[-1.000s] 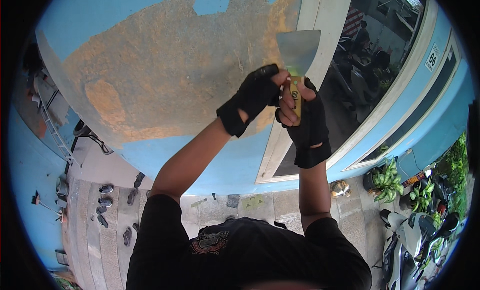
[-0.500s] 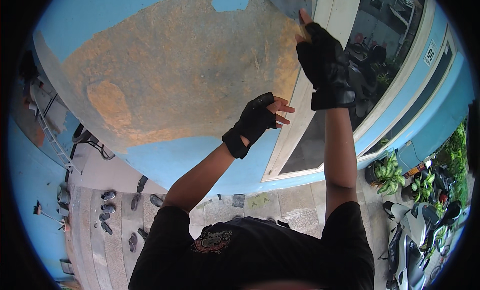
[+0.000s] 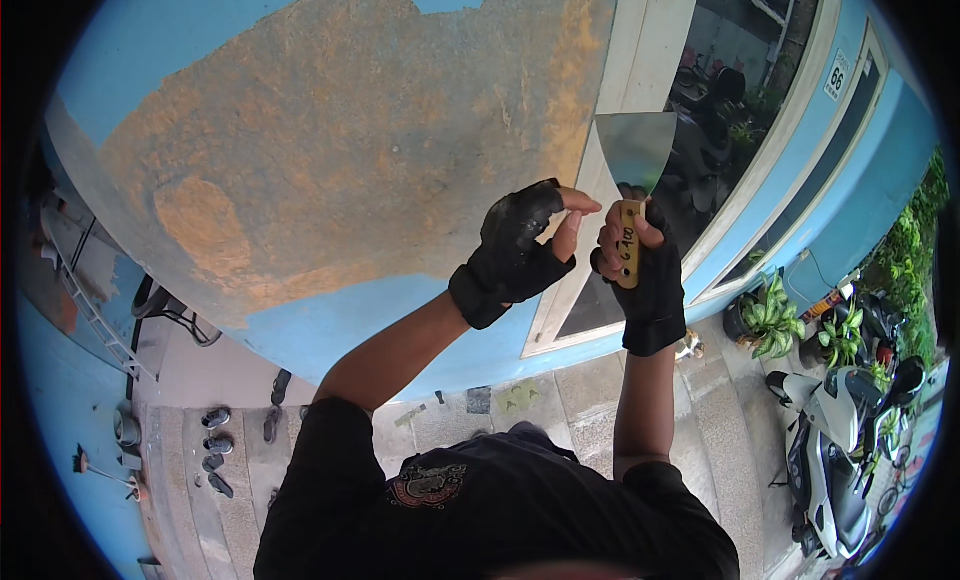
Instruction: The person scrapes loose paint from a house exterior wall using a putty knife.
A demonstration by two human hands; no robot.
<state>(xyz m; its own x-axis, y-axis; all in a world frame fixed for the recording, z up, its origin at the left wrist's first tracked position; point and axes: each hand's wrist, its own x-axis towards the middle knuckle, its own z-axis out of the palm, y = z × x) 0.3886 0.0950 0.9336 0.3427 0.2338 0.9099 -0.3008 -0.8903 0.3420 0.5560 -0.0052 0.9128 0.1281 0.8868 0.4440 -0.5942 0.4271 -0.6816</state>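
My right hand (image 3: 640,245), in a black fingerless glove, grips a scraper by its flat yellowish handle (image 3: 630,245). The scraper's wide grey metal blade (image 3: 638,148) points up, in front of the window frame. Beside it, to the left, my left hand (image 3: 520,245) wears a matching glove. Its index finger stretches toward the scraper and its thumb points up close under that finger; no object shows in it. Behind both hands is a light blue wall (image 3: 340,315) with a large bare patch (image 3: 370,140) of grey and orange-brown plaster.
A white-framed window (image 3: 650,40) stands right of the patch. Potted plants (image 3: 768,318) and a parked motor scooter (image 3: 825,450) are at the lower right. Sandals and shoes (image 3: 217,445) lie on the paving at lower left. A ladder (image 3: 95,300) leans at the far left.
My right hand has come down from the top of the patch with the scraper, which now stands blade up. My left hand has shifted slightly, with thumb and index finger closer together.
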